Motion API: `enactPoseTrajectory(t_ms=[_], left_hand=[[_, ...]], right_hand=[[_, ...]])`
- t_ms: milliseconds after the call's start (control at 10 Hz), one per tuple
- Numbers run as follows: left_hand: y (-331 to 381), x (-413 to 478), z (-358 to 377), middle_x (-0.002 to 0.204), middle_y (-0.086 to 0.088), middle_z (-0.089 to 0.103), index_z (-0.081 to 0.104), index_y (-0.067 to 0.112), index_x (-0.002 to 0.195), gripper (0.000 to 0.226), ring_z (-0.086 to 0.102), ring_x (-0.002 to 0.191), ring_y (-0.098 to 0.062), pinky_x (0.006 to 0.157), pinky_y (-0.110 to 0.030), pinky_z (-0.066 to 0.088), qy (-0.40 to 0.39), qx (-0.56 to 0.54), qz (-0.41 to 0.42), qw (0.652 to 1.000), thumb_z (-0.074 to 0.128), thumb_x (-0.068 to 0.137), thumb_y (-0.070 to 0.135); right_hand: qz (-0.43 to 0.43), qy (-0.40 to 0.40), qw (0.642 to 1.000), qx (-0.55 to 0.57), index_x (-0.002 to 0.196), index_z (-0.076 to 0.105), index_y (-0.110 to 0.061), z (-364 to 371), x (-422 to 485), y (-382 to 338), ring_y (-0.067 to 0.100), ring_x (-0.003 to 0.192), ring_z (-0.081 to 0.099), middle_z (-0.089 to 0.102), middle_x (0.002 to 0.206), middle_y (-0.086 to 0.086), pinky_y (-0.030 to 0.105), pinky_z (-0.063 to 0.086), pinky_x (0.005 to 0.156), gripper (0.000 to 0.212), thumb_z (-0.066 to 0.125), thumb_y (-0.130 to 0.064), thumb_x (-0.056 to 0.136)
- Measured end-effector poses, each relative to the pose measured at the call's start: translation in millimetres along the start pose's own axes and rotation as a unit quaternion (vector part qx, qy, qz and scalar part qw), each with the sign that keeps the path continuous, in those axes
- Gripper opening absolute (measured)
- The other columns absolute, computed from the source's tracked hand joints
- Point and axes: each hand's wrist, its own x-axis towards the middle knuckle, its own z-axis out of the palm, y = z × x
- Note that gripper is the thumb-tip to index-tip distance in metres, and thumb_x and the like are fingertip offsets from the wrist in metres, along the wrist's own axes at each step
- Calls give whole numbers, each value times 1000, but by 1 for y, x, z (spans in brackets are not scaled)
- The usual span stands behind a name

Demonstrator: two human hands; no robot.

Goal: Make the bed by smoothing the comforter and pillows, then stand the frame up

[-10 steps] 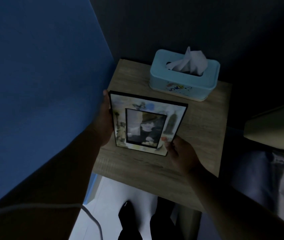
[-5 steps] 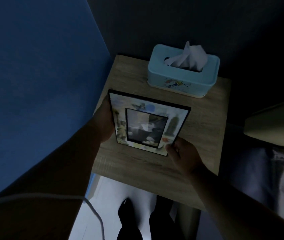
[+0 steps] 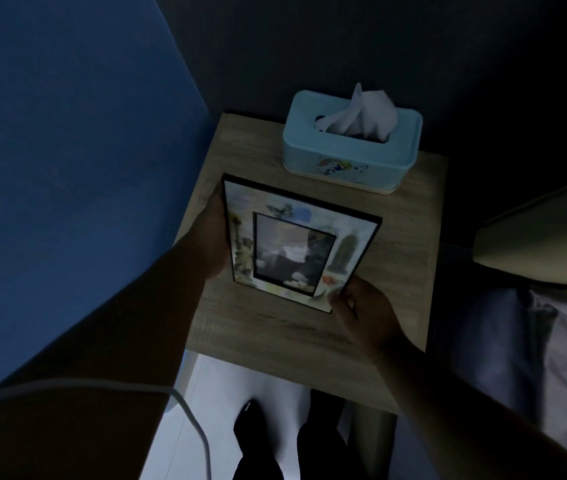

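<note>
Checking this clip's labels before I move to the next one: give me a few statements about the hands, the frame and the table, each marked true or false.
1. The left hand and the right hand both hold the frame. True.
2. A tissue sticks out of the box on the table. True.
3. The box is pink. False: it is light blue.
4. The frame is face down. False: its picture side faces the camera.
5. The right hand's grip is on the frame's top edge. False: it pinches the lower right corner.
</note>
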Motion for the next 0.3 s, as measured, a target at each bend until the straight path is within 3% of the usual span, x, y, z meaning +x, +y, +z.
enactPoseTrajectory(t_ms=[100,200,300], left_hand=[[4,-7,1,106,0,69,61,24,105,47,67,93,-14,85,-32,54,40,38,-6,998,24,98,52],[14,-19,5,99,4,64,57,27,109,51,61,91,-12,88,-32,48,60,60,-10,996,22,94,61],[31,-37,6,107,4,60,53,23,120,54,56,98,-15,87,-28,42,102,105,-11,989,21,95,59]], right_hand=[[5,-10,1000,11,110,62,-9,-2,-2,-4,14,84,62,69,95,5,10,36,64,30,55,-27,87],[6,-19,999,25,115,59,-12,-8,0,-9,7,84,58,66,98,-2,4,37,66,27,60,-19,89],[13,-17,999,33,118,57,-13,-17,3,-20,18,92,64,68,106,5,31,53,77,32,59,-24,89]])
